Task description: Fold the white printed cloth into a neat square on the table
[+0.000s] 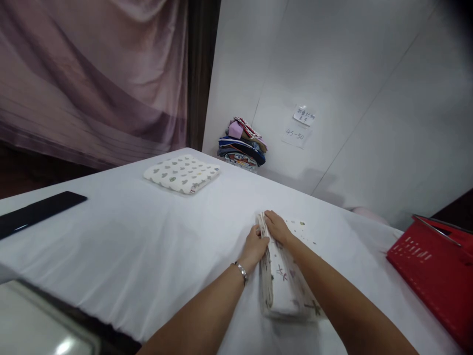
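Observation:
A white cloth (283, 276) with a small printed pattern lies folded into a long, thick strip on the white-covered table, its layers showing along the left side. My left hand (254, 248) grips the strip's far left edge, thumb on top and fingers partly hidden behind the layers. At the far end, my right hand (277, 228) is closed over the top of the same cloth, its fingertips close to the left edge. More of the patterned fabric spreads out to the right, under my right forearm. A bracelet circles my left wrist.
Farther back on the white table (148, 246) rests a folded cloth with grey prints (181, 173). A black flat object (40, 212) lies at left, a red basket (432, 276) stands at right. Stacked folded fabrics (242, 143) sit beyond the table, by the wall with paper notes (297, 129).

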### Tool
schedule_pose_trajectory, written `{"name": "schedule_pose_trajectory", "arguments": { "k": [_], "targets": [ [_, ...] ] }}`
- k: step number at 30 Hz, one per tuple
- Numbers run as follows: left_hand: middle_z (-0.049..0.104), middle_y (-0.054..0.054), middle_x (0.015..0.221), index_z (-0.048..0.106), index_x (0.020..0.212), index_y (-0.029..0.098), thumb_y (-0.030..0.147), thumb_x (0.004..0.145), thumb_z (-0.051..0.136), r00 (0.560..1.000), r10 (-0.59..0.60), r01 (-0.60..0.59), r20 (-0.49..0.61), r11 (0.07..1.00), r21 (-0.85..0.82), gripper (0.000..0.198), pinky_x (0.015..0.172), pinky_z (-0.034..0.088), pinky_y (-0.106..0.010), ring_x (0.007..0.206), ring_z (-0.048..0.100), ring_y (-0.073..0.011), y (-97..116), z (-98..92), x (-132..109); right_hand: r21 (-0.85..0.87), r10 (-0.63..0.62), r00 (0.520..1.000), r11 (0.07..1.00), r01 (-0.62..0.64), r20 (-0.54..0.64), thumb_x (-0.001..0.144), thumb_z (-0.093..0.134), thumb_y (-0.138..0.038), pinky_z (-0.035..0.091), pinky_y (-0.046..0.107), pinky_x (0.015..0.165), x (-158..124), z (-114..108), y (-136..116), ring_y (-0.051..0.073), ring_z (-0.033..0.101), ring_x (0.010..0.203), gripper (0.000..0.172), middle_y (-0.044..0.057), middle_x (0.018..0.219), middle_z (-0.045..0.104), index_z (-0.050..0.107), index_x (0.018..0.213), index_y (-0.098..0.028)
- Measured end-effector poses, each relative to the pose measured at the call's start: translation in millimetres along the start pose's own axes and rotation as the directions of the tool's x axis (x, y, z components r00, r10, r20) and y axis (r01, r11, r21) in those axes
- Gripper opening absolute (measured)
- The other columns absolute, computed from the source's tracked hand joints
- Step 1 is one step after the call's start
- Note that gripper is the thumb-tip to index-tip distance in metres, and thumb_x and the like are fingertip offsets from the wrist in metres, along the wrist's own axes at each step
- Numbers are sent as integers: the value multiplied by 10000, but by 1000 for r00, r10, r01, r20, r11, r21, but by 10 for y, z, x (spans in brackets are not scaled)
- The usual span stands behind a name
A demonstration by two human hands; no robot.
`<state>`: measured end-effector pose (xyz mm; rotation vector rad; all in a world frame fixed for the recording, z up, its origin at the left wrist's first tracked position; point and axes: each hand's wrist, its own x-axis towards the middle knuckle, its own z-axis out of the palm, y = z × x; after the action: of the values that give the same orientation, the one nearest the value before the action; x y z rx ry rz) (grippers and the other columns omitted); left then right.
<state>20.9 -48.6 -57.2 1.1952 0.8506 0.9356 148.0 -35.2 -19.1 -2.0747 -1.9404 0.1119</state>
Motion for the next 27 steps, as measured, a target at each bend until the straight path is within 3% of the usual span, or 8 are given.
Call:
{"name": "schedule_pose_trajectory", "arguments": {
  "k": [3,10,17,21,25,27],
  "targets": [
    [647,-70,1008,480,1148,179,99,668,545,1000,-4,4,6,1000,-2,491,762,461,-273,865,614,-180,-3,1,2,7,1,1000,1000,-1,1,914,285,-240,275,402,977,42,18,-77,190,426,1169,307,78,1141,579,548,1062,-187],
    [654,-66,979,480,1147,171,98,674,551,1000,-15,15,1,1000,2,484,725,468,-254,846,617,-171,26,-10,-7,144,46,999,988,-45,-3,897,309,-272,216,413,1034,67,43,-61,200,358,1250,357,69,1285,500,529,1169,-196],
    [641,-75,1041,481,1165,166,102,674,564,999,-46,46,11,999,19,503,746,465,-254,882,613,-177,98,-9,-42,419,172,972,904,-91,-158,860,305,-551,153,379,1101,-105,-75,-92,217,247,1325,609,65,1387,388,445,1311,-166],
    [649,-86,1021,509,1141,160,109,677,585,998,-52,53,-23,998,44,473,774,456,-274,887,610,-190,178,-8,-67,548,169,980,832,-86,-102,820,373,-602,146,374,1106,-202,9,-257,205,251,1324,671,56,1409,346,403,1341,-180],
    [659,-95,990,555,1068,144,113,698,596,997,-58,59,-51,998,21,374,784,447,-269,873,610,-183,254,-9,-88,630,160,987,769,-108,-26,756,482,-622,114,373,1109,-176,67,-348,210,219,1335,679,54,1381,394,479,1288,-199],
    [659,-94,990,545,1085,142,86,679,607,994,-93,93,-52,996,1,414,768,448,-258,873,609,-181,268,-9,-90,677,168,986,727,-116,-10,749,496,-621,114,374,1108,-167,52,-345,204,220,1334,664,44,1376,401,491,1276,-217]
  ]
}}
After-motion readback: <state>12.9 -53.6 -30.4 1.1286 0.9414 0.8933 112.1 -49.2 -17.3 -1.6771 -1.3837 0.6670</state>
